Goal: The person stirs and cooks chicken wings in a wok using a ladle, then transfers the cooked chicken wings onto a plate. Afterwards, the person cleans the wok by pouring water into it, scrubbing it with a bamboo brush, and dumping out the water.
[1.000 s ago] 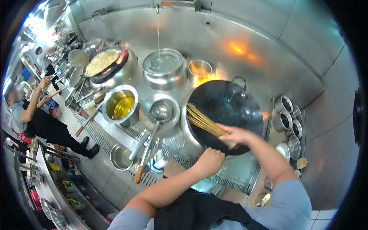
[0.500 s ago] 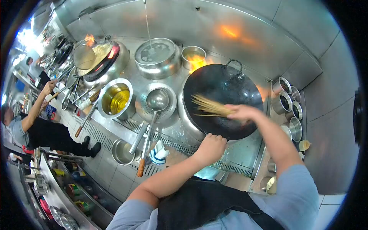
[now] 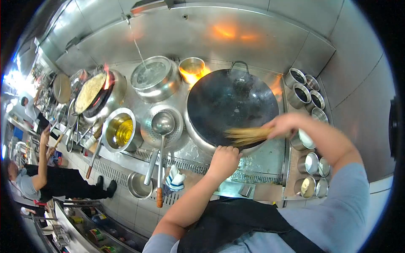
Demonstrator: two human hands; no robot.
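A large black wok (image 3: 230, 99) sits on the burner in front of me, its surface dark and partly shiny. My left hand (image 3: 225, 161) is closed at its near edge, where the fingers hide what part they grip. In my right hand (image 3: 284, 125) is a bamboo wok brush (image 3: 247, 135), held by one end. Its bristles point left and lie against the near inner side of the wok. On the far rim a loop handle (image 3: 239, 63) stands up. Flames show behind the wok's far left side.
Left of the wok, a ladle (image 3: 163, 123) lies over a perforated strainer (image 3: 148, 137), beside a pot of yellow oil (image 3: 110, 141). Water runs into a round metal basin (image 3: 162, 90). Seasoning tins (image 3: 299, 95) line the right side. A co-worker (image 3: 55, 179) stands at another wok, far left.
My right hand has drawn the brush from the middle of the wok down to its near side. My left hand stays at the near rim. The camera view has shifted.
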